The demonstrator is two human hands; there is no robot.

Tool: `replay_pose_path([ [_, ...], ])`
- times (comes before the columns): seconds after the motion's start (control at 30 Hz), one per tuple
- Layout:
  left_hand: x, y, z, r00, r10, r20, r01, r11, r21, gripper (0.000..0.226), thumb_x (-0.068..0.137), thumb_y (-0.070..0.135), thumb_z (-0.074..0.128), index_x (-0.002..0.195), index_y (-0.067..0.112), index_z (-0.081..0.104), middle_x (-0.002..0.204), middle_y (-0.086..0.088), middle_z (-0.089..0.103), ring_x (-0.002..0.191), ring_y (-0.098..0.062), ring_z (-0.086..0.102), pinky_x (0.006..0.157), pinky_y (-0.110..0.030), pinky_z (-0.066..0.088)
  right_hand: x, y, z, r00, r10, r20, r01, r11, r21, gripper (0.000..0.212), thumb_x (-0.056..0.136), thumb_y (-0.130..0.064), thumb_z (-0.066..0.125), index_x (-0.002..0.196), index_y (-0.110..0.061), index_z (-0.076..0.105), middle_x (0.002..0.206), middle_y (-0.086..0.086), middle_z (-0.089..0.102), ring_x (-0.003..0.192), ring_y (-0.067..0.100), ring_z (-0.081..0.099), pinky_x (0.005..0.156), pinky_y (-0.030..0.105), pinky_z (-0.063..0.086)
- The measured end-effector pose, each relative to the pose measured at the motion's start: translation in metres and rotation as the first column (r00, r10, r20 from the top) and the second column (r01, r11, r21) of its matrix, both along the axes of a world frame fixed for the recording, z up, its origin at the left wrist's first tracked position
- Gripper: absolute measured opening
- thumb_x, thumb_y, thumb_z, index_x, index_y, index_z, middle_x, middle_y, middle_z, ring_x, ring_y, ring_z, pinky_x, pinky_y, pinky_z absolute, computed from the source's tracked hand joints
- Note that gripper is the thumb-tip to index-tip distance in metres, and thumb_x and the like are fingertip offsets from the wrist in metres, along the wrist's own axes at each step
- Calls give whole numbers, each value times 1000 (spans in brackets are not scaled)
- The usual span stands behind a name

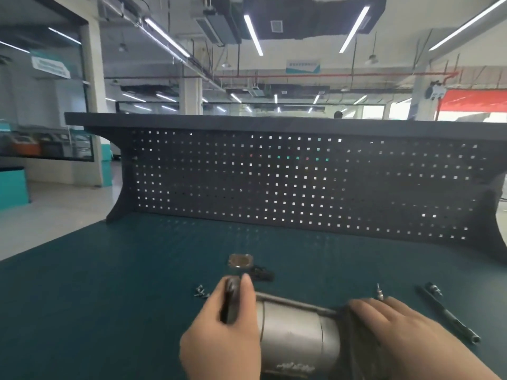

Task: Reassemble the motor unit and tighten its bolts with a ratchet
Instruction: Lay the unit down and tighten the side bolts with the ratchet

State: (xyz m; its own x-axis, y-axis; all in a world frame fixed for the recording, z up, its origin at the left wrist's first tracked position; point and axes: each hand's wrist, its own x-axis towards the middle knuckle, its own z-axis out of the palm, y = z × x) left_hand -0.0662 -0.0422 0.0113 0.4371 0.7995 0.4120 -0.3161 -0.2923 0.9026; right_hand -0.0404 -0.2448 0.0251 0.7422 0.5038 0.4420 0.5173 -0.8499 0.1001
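Lying on its side at the bottom centre of the frame, the silver motor unit (296, 333) is braced between both hands on the green bench top (109, 297). At its left end a dark end cover (231, 303) is pinched by the left hand (222, 341), thumb and fingers clamped on its rim. The right hand (395, 333) is laid over the finned right end with fingers curled down onto it. Loose bolts (201, 292) are seen just left of the cover, a square plate (240, 261) above it, and the ratchet (450, 315) at lower right, untouched. The cover is best seated squarely, with bolt holes aligned, before any bolt is started by hand.
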Motion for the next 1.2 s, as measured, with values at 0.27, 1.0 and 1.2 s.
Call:
replay_pose_path([
  [0.27,29,56,-5,953,-169,-250,128,977,-171,35,88,46,61,91,16,78,85,0,69,87,-23,52,78,-28,35,10,47,55,985,-39,-170,-23,936,-352,61,61,-54,63,111,-36,34,110,-17,47,103,12,47,80,28,45],
  [1.0,93,78,-10,736,-539,-410,553,828,-95,38,95,53,45,81,21,60,87,1,65,83,-15,60,71,-31,47,82,28,58,754,-22,-657,79,995,58,81,46,-57,74,116,-57,33,110,-28,42,94,-8,51,67,11,39],
  [1.2,112,78,-5,675,-557,-484,574,808,-129,39,98,47,43,79,15,54,82,0,57,75,-12,52,61,-27,37,96,19,45,657,175,-733,163,917,365,84,53,-36,80,128,-46,44,114,-27,60,96,-17,57,74,1,40],
])
